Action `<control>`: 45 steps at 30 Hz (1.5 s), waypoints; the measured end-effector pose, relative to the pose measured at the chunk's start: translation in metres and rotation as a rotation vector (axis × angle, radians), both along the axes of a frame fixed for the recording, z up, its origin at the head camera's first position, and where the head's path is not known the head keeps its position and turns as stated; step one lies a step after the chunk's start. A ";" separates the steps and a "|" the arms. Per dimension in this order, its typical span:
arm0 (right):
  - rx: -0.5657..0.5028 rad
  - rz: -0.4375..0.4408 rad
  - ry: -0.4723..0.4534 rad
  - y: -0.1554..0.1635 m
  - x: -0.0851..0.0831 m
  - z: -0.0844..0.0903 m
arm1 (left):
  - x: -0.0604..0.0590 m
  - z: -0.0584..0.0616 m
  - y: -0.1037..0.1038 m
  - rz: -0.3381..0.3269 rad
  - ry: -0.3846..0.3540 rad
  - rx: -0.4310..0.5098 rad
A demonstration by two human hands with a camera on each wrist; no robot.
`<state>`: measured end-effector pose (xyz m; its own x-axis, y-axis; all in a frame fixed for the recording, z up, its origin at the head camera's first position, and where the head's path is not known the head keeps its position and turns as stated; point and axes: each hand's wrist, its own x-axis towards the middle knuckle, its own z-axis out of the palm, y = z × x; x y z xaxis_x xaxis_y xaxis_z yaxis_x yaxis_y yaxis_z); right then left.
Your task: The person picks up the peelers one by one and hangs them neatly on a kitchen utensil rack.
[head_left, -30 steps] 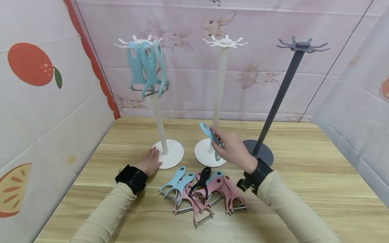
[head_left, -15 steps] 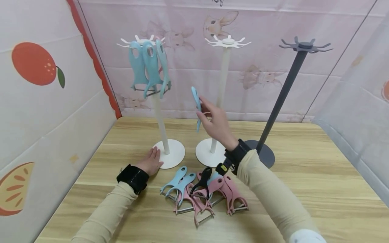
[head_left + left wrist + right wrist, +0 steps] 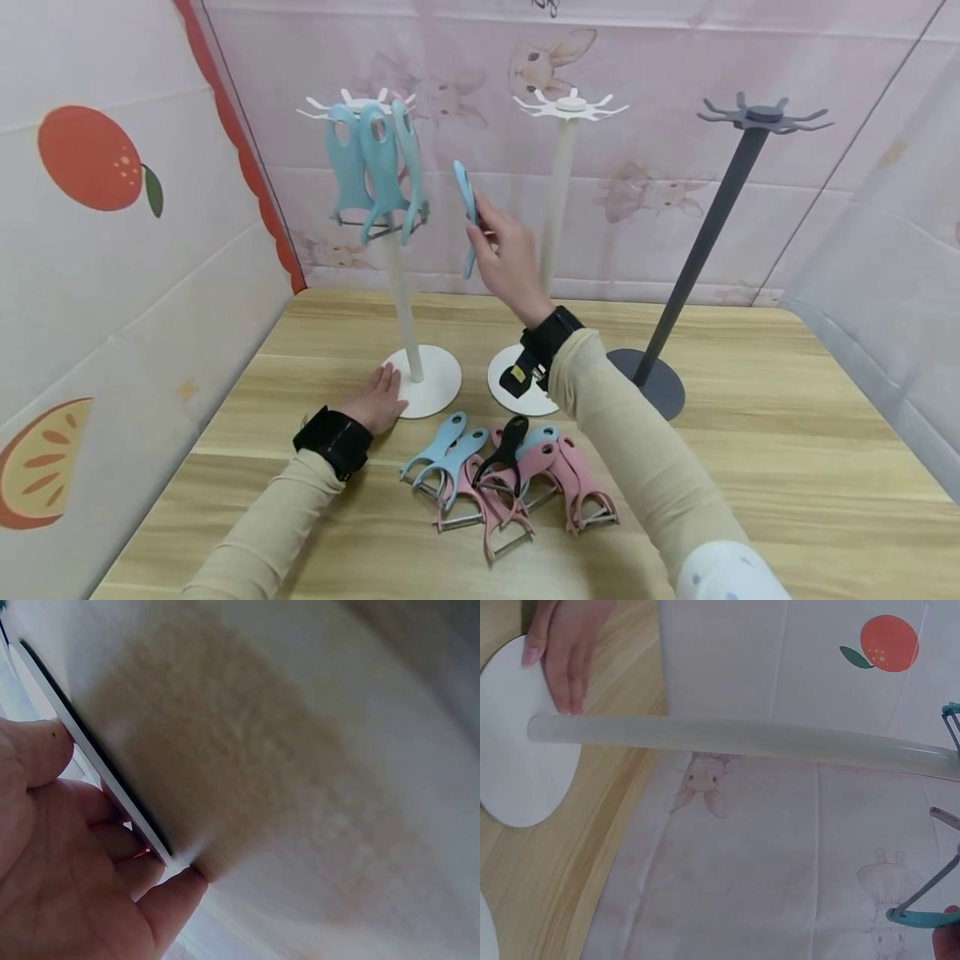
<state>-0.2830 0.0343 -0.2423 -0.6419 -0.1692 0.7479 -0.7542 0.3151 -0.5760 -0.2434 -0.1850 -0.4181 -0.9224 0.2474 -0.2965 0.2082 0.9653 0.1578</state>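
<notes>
- Head view: we see the right hand raised between two white stands, fingers pinching a blue peeler held upright, handle end up, just right of the left white stand.
- Three blue peelers hang from that stand's top hooks; the held peeler is near them, not touching.
- The left hand lies flat on the wooden table, fingers straight and relaxed, fingertips on the edge of the left stand's round base.
- A middle white stand and a dark grey stand have bare hooks on top.
- A pile of peelers lies on the table near the wrists: blue, pink, one black.
- Left wrist view: we see the left hand close up, fingers extended against the thin rim of the white base; the rest is blurred.
- Right wrist view: we see the stand's pole crossing the frame, its base at left with the left hand resting on it; the blue peeler's blade end shows at the right edge; the right hand's grip is barely in frame here.
</notes>
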 end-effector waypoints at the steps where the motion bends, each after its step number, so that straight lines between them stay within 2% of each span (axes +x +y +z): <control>1: -0.017 0.005 -0.008 -0.002 -0.001 0.002 | 0.000 0.000 0.000 0.003 -0.002 0.003; 9: -0.079 0.001 -0.064 -0.016 -0.012 0.018 | 0.000 0.000 -0.001 -0.008 -0.003 0.013; 17: -0.143 -0.018 -0.167 -0.027 -0.029 0.041 | 0.000 -0.003 -0.001 -0.019 0.008 -0.007; 21: -0.168 0.023 -0.207 -0.032 -0.037 0.056 | 0.001 -0.004 -0.001 -0.026 0.018 0.008; 27: -0.136 0.103 -0.253 -0.042 -0.045 0.073 | 0.001 -0.003 -0.002 -0.022 0.024 0.013; 29: -0.124 0.120 -0.257 -0.043 -0.044 0.077 | 0.000 -0.004 -0.002 -0.029 0.030 0.017; 36: -0.069 0.142 -0.286 -0.044 -0.018 0.092 | 0.002 -0.004 0.000 -0.044 0.042 0.012; 40: -0.065 0.192 -0.305 -0.044 -0.015 0.093 | 0.002 -0.003 0.001 -0.041 0.043 0.016; 45: -0.080 0.271 -0.321 -0.046 -0.023 0.088 | 0.003 -0.001 -0.001 -0.034 0.033 0.014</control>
